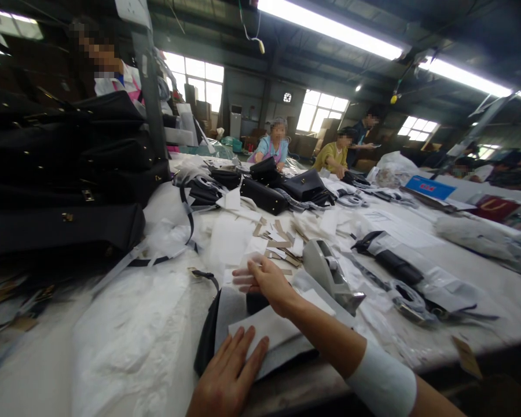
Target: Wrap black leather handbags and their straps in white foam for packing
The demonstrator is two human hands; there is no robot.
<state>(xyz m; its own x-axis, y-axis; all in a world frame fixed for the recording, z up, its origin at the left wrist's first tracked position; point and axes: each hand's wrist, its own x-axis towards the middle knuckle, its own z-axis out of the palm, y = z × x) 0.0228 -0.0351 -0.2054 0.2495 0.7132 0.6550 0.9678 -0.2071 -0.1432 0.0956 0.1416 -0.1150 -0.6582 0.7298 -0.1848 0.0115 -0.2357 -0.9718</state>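
Note:
A black bag (204, 336) lies on the table in front of me, mostly covered by grey-white wrapping sheet and a folded white paper (264, 329). My left hand (232, 370) presses flat on the paper's near edge, fingers spread. Above the bag's far side is my right hand (267, 284), with fingers stretched to the left and whitish coverings over some of them. I see nothing clearly gripped in it. A black strap with a metal end (206, 275) sticks out at the bag's upper left. Just right of my right hand stands a grey tape dispenser (325, 266).
Black handbags (61, 226) are stacked high at the left. Cardboard and paper strips (282, 243) lie beyond the bag, with more black bags (264, 196) behind. A wrapped strap bundle (399, 266) lies right. Several people work farther back, one reaching over the table (271, 152).

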